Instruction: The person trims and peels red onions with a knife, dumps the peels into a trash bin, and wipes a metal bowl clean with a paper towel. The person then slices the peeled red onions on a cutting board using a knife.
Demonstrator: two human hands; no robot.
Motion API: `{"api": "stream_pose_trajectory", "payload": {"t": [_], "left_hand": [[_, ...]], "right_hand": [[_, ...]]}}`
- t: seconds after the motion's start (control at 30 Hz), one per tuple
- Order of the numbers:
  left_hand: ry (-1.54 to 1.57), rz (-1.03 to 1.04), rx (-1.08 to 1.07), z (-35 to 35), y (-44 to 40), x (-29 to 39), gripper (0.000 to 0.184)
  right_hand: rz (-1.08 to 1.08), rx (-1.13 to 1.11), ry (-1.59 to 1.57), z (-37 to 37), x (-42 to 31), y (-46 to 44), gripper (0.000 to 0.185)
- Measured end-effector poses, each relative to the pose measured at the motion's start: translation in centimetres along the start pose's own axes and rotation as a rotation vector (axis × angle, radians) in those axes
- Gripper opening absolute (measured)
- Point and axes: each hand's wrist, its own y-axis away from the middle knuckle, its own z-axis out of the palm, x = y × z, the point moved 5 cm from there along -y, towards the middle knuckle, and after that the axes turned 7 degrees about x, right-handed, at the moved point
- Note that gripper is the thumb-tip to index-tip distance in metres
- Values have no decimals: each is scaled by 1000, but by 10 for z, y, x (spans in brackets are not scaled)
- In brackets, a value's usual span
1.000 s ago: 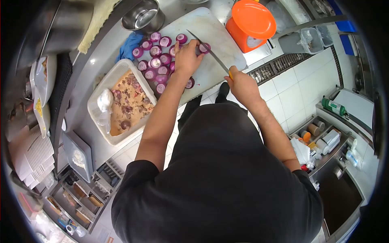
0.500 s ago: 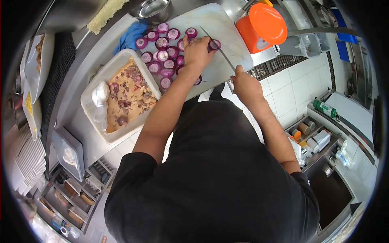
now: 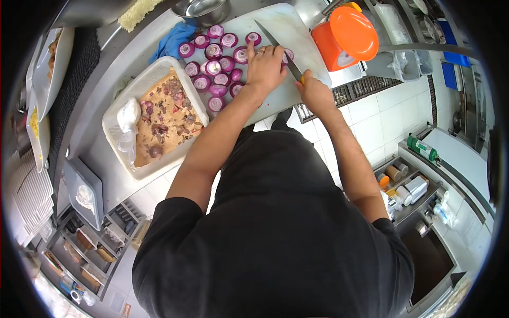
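A white cutting board (image 3: 286,21) holds several peeled red onions (image 3: 213,51) with their ends cut off, grouped on its left part. My left hand (image 3: 266,69) is closed on a red onion (image 3: 288,55) near the middle of the board. My fingers and the blade hide most of that onion; a purple edge shows past the blade. In my right hand (image 3: 316,94) is the handle of a kitchen knife (image 3: 271,37). Its blade points up and left, lying right beside my left fingertips, against the onion.
Left of the board stands a white basket (image 3: 114,124) with brown mush, onion scraps and a plastic bag. A blue cloth (image 3: 172,41) and steel bowl (image 3: 204,11) are behind it. At right is an orange container (image 3: 331,45), with a floor grate (image 3: 360,89) beyond the board's edge.
The knife's blade has turned steeper and shows more of its flat side. My right hand has shifted slightly up and left. My left hand stays on the onion. The whole view has shifted slightly.
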Motion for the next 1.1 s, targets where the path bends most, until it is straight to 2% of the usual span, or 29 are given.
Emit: {"api": "stream_pose_trajectory", "payload": {"t": [0.17,0.43,0.57,0.67,0.8,0.97,1.1], "left_hand": [[-98,-24,-137,3,1,3,51],[-13,8,-131,1,3,-8,42],[7,-2,-132,-2,1,-8,39],[13,-34,-212,-1,-2,-8,39],[74,-66,-188,-2,-2,-10,40],[150,-131,-189,3,0,-14,41],[170,-136,-179,-4,0,-12,41]], "right_hand": [[33,-11,26,-4,3,10,37],[-32,-36,115,-36,-15,17,36],[-11,-28,63,-21,-17,19,36],[-40,25,4,6,-10,2,34],[-83,-17,35,-27,-22,9,35],[-40,15,-9,8,-15,-5,35],[-60,-41,12,-27,-28,1,36]]}}
